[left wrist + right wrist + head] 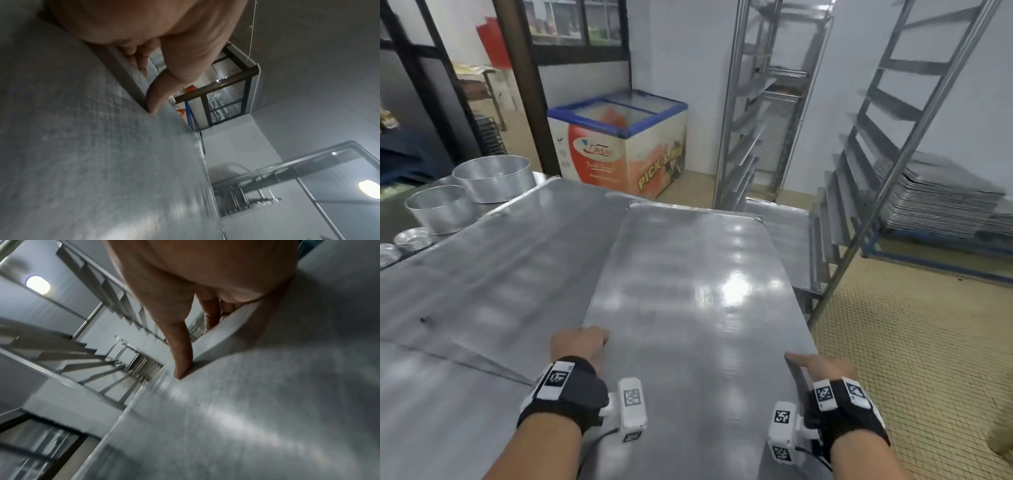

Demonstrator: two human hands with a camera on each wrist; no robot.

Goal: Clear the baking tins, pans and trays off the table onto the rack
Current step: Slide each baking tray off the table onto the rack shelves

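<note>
A large flat steel baking tray (688,274) is held lifted in front of me, its far end pointing toward the rack (839,192). My left hand (580,344) grips its left rim, thumb (156,99) on top and fingers curled under. On the opposite rim my right hand (822,366) grips the same way, thumb (180,353) lying along the edge. The tray (102,154) (267,402) fills much of both wrist views. Two round tins (493,178) (441,209) stand on the table (482,274) at the far left.
Small foil moulds (410,240) sit at the table's left edge. A second tall rack (763,102) stands by the wall. A stack of trays (941,202) lies behind the near rack. A chest freezer (619,147) stands past the table.
</note>
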